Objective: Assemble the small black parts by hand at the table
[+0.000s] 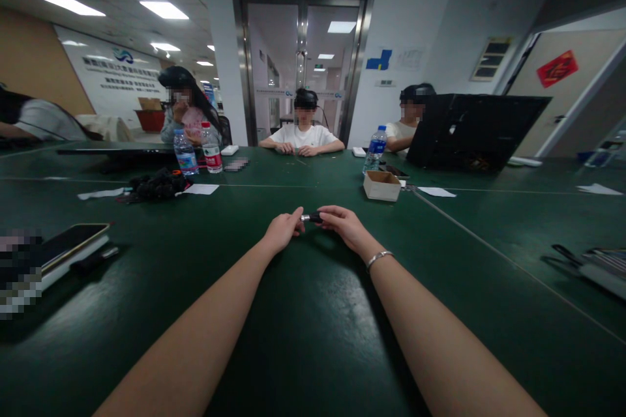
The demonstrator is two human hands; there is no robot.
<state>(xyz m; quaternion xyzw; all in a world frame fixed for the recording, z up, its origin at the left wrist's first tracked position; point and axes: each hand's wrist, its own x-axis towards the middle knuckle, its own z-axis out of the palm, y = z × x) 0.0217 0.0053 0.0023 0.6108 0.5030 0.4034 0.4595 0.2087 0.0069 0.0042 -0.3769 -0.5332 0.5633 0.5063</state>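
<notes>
While right fingers (331,214) hold a rod (313,217), left fingers (296,218) grip its end.

Through my remote view, a glossy dark green desk (293,332) with thin pale seams spreads wide. On its far left half I see 2 upright bottles, 1 blue-capped (186,155) and 1 red-capped (212,151); nearer lie a black bundle (159,186) and white paper (202,189). Right of centre, 1 more bottle (375,148) stands behind a small open box (382,189), with a large black monitor (469,130) farther right. A grey item (604,270) lies at my right edge.
</notes>
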